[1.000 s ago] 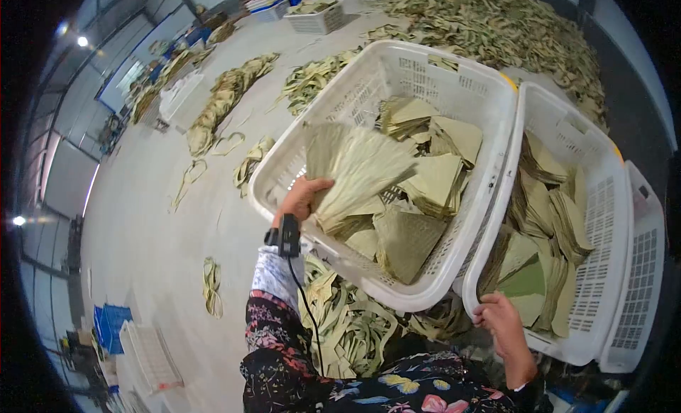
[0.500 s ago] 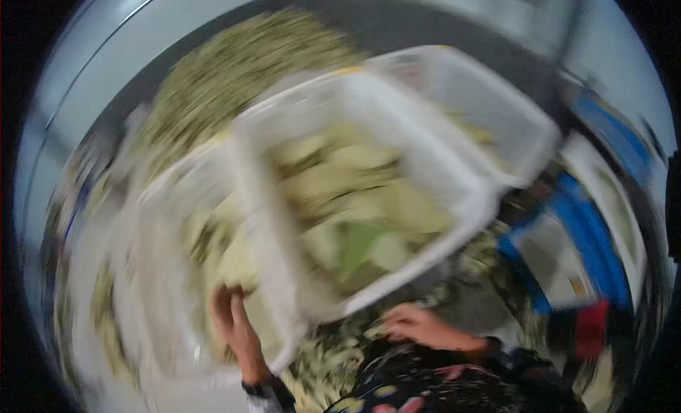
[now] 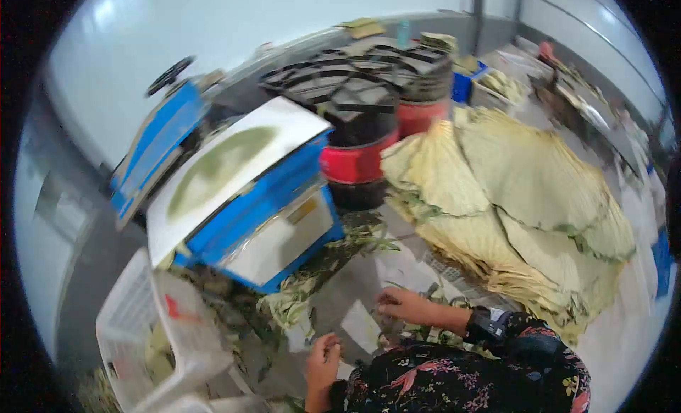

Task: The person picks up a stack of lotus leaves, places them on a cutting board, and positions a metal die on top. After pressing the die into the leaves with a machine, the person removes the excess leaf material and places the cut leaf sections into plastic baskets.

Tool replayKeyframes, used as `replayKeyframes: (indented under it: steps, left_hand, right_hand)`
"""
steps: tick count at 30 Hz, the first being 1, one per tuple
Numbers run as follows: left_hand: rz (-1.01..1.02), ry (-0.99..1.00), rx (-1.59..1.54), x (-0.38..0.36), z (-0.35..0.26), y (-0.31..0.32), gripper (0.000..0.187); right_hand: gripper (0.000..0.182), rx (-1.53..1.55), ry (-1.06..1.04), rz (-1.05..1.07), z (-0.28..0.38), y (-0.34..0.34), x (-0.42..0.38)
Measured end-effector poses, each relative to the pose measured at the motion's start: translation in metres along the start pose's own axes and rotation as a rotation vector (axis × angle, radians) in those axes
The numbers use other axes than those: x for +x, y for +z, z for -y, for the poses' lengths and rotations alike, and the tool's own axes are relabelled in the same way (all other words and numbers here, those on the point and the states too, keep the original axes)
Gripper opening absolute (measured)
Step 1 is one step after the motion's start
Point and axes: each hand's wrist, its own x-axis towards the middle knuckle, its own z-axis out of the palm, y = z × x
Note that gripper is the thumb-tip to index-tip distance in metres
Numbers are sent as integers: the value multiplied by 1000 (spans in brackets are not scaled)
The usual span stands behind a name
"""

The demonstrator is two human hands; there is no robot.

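Note:
My left hand (image 3: 324, 360) hangs low in the view, its fingers loosely bent and apart, with nothing in them. To its right, my right hand (image 3: 399, 304) is held over the littered floor, fingers curled a little and no object in them. A large stack of flat pale yellow-green leaves (image 3: 511, 200) lies to the right of my right hand, touched by neither hand. Scattered leaf scraps (image 3: 289, 306) lie on the floor around and beyond both hands.
A white plastic crate (image 3: 128, 335) with some leaves stands at the lower left. Behind it is a blue machine (image 3: 262, 228) with a white top. Black and red drums (image 3: 355, 157) stand beyond. Farther back are a blue crate (image 3: 462, 86) and a white basket of leaves (image 3: 502, 86).
The view has swung right, from the white crates to the blue machine, drums and leaf stack. Both hands now show lower, away from the crates, still holding nothing.

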Motion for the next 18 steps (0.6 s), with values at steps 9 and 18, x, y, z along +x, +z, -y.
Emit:
replayKeyframes:
  steps: [9,18]
  left_hand:
    - [553,-46,113,106,-7,52,30]
    - [873,163,244,178,-60,100,27]
  right_hand:
    - [31,-100,45,-583,13,-85,-81]
    - [43,-422,245,-1303,-43,-251,-165]
